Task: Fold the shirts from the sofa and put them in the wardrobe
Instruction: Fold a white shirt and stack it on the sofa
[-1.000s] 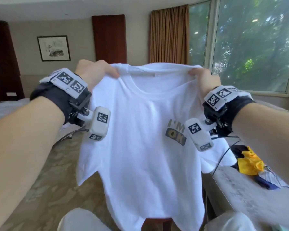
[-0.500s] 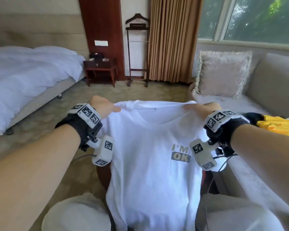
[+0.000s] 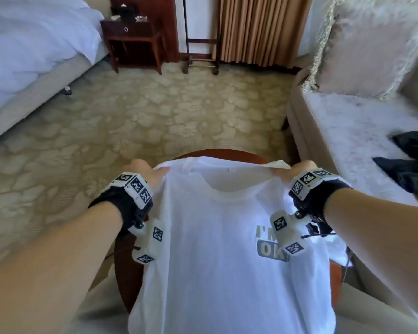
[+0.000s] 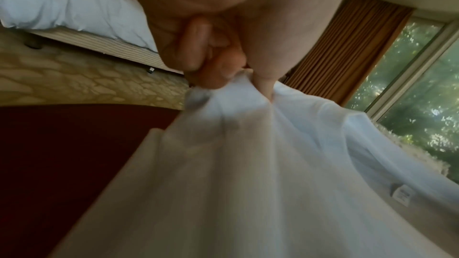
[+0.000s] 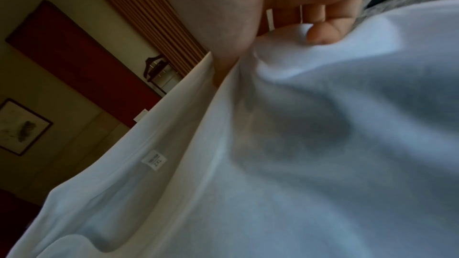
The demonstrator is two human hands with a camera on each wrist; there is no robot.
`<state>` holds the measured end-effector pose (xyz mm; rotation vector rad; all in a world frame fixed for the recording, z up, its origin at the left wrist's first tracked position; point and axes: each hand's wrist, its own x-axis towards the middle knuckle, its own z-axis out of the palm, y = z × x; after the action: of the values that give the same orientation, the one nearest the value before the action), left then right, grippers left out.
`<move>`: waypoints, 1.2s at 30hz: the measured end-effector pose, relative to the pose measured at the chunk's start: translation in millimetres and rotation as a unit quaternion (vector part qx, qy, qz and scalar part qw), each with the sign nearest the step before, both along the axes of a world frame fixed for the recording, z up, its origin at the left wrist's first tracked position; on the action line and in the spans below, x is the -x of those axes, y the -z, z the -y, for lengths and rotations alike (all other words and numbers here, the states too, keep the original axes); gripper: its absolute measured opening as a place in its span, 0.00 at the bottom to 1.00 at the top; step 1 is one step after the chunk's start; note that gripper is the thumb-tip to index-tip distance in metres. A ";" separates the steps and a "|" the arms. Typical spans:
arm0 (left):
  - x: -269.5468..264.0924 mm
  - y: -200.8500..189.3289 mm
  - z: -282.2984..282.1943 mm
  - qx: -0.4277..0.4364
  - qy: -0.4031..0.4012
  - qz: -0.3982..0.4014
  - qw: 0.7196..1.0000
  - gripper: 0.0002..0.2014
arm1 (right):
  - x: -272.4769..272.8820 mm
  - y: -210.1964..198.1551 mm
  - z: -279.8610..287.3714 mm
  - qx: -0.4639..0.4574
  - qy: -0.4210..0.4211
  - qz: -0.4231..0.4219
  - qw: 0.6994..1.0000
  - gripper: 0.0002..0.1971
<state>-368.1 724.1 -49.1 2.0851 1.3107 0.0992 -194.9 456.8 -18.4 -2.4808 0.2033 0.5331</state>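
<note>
One white T-shirt [image 3: 229,237], printed "I'M OK", hung spread over the round wooden desk [image 3: 203,154], front toward the wearer. Held by two hands. Left hand [image 3: 144,171] pinched one shoulder, thumb over curled fingers [image 4: 196,46], grip narrow and full of cloth. Right hand [image 3: 297,168] pinched the other shoulder likewise. On the sofa [image 3: 348,131] to the right lay dark and yellow clothes [image 3: 413,165], count unclear. One cushion [image 3: 362,47] stood behind.
</note>
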 end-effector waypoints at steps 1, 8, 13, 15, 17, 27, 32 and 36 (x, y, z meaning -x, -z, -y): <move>-3.5 8.0 -4.6 0.000 -0.001 -0.010 1.000 0.23 | -3.9 6.8 -5.8 0.009 0.005 0.000 1.000 0.22; -17.1 21.1 -40.7 -0.065 0.007 -0.064 0.996 0.38 | -24.8 42.3 -31.0 0.023 -0.021 0.018 0.999 0.31; -17.1 34.1 -42.2 -0.042 0.034 -0.055 0.997 0.55 | -22.9 39.8 -53.0 -0.003 -0.118 0.030 0.993 0.49; -15.2 37.0 -30.7 -0.045 0.062 -0.071 0.995 0.54 | -18.7 40.3 -57.0 0.003 -0.154 0.028 0.988 0.62; -13.6 35.5 -15.4 -0.066 0.098 -0.077 0.990 0.51 | -10.7 41.0 -56.5 0.010 -0.150 0.054 0.987 0.62; -23.4 46.5 59.5 -0.058 0.254 -0.194 0.946 0.47 | 44.9 58.5 -21.9 0.106 -0.203 0.085 0.970 0.38; -25.6 67.6 65.5 -0.030 0.273 -0.217 0.937 0.64 | 48.2 88.3 0.0 0.212 -0.254 -0.043 0.943 0.57; -39.6 74.7 61.0 -0.017 0.295 -0.212 0.932 0.61 | 24.0 93.7 11.1 0.197 -0.258 -0.041 0.945 0.58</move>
<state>-328.6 663.1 -123.7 2.5290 0.8426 -0.6226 -219.0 445.7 -112.0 -2.9121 -0.3589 0.8842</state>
